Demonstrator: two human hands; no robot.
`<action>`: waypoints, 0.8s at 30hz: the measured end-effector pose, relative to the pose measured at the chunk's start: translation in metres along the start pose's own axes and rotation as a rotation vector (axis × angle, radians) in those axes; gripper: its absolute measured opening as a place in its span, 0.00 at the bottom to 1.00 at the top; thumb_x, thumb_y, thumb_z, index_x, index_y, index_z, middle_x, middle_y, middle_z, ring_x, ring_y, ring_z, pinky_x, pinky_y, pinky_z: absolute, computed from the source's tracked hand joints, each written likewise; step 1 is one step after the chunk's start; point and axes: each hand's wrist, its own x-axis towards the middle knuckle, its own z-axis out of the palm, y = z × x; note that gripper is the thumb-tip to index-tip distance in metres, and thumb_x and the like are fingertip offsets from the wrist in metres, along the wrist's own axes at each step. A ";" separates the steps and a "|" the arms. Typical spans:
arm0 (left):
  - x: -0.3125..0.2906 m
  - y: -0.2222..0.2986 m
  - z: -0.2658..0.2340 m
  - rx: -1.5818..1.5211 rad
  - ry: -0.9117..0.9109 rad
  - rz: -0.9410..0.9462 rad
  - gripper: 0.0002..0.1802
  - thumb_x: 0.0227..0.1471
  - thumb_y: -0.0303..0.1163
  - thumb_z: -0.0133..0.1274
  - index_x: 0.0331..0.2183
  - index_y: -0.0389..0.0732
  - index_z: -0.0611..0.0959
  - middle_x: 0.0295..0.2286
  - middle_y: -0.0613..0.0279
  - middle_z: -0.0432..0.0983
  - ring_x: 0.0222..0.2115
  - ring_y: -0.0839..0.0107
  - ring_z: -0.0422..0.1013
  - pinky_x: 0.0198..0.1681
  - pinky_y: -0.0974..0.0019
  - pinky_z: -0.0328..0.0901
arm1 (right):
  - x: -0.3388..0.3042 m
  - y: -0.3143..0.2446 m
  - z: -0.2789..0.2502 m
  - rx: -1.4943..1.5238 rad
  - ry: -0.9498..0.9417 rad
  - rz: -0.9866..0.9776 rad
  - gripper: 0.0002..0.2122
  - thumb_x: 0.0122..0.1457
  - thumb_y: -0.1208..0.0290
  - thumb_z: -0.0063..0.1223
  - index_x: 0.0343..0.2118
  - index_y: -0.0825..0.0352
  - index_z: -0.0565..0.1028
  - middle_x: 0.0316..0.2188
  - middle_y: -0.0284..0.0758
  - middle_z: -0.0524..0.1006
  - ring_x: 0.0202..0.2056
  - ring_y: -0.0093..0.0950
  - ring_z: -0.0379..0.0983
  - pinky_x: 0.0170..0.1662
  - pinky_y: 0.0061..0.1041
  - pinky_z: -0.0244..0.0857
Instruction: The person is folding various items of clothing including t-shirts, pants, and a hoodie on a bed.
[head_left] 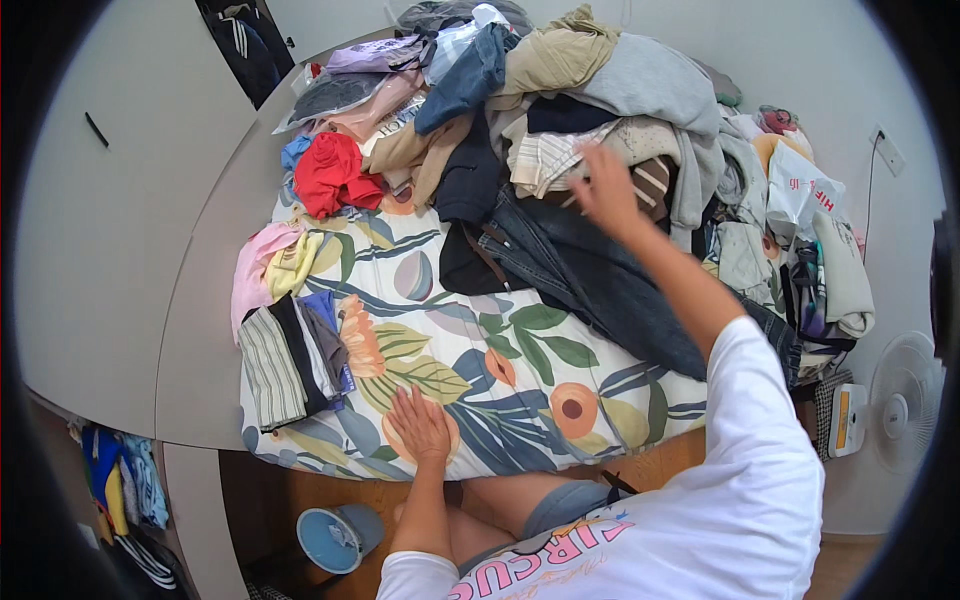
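Note:
My left hand [420,428] lies flat on the floral bedspread [480,400] near the bed's front edge, fingers stretched out, nothing in it. My right arm reaches over the bed to the big clothes pile. There my right hand [606,190], slightly blurred, is at a cream striped garment [545,155] and close to a brown striped one [652,187]. Whether its fingers grip any cloth cannot be made out. Dark blue jeans [610,275] stretch across the bed beneath my right forearm. Above the hand hangs a light grey garment [650,85].
At the left edge sit folded clothes [275,368], with pink and yellow cloth [265,265] behind. A red garment [333,178] lies farther back. More folded clothes [835,270] are stacked at right, near a white fan [897,403]. A blue bin [340,538] stands on the floor.

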 end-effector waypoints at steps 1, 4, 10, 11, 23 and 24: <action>0.000 0.000 -0.001 0.003 -0.008 -0.009 0.31 0.55 0.45 0.33 0.59 0.46 0.53 0.59 0.52 0.41 0.60 0.55 0.38 0.60 0.51 0.29 | 0.044 0.016 0.002 -0.039 0.154 -0.165 0.25 0.46 0.63 0.57 0.47 0.65 0.64 0.44 0.40 0.67 0.45 0.40 0.63 0.46 0.33 0.59; 0.003 0.004 0.004 0.000 -0.029 -0.013 0.32 0.55 0.46 0.33 0.59 0.46 0.53 0.59 0.53 0.41 0.60 0.55 0.38 0.60 0.51 0.29 | 0.119 0.041 0.010 -0.373 0.159 -0.047 0.29 0.45 0.62 0.59 0.50 0.63 0.63 0.50 0.39 0.64 0.50 0.40 0.60 0.50 0.41 0.55; 0.003 0.003 0.006 -0.016 -0.013 -0.007 0.32 0.54 0.46 0.34 0.59 0.46 0.54 0.59 0.53 0.42 0.60 0.55 0.38 0.60 0.51 0.30 | 0.164 0.048 0.045 -0.392 -0.077 -0.059 0.15 0.50 0.64 0.52 0.39 0.62 0.66 0.39 0.40 0.73 0.44 0.40 0.69 0.47 0.43 0.57; -0.002 0.001 0.003 -0.018 -0.005 -0.018 0.32 0.54 0.45 0.34 0.59 0.46 0.54 0.59 0.53 0.42 0.60 0.55 0.38 0.60 0.51 0.30 | 0.161 0.022 0.049 -0.241 -0.145 0.031 0.12 0.51 0.65 0.49 0.37 0.63 0.66 0.35 0.42 0.74 0.41 0.42 0.70 0.45 0.43 0.60; -0.007 0.000 -0.006 -0.062 -0.005 -0.006 0.32 0.54 0.46 0.38 0.58 0.47 0.56 0.59 0.52 0.45 0.60 0.55 0.40 0.60 0.51 0.32 | -0.288 -0.146 -0.020 0.324 -0.589 0.313 0.24 0.57 0.53 0.41 0.52 0.63 0.61 0.45 0.55 0.67 0.51 0.45 0.61 0.55 0.38 0.52; -0.008 0.003 -0.007 -0.102 -0.002 -0.026 0.33 0.54 0.47 0.38 0.58 0.44 0.56 0.58 0.50 0.46 0.59 0.53 0.41 0.60 0.50 0.32 | -0.280 -0.152 -0.053 0.411 -0.853 0.344 0.22 0.56 0.56 0.43 0.50 0.63 0.62 0.39 0.53 0.70 0.44 0.46 0.66 0.47 0.40 0.58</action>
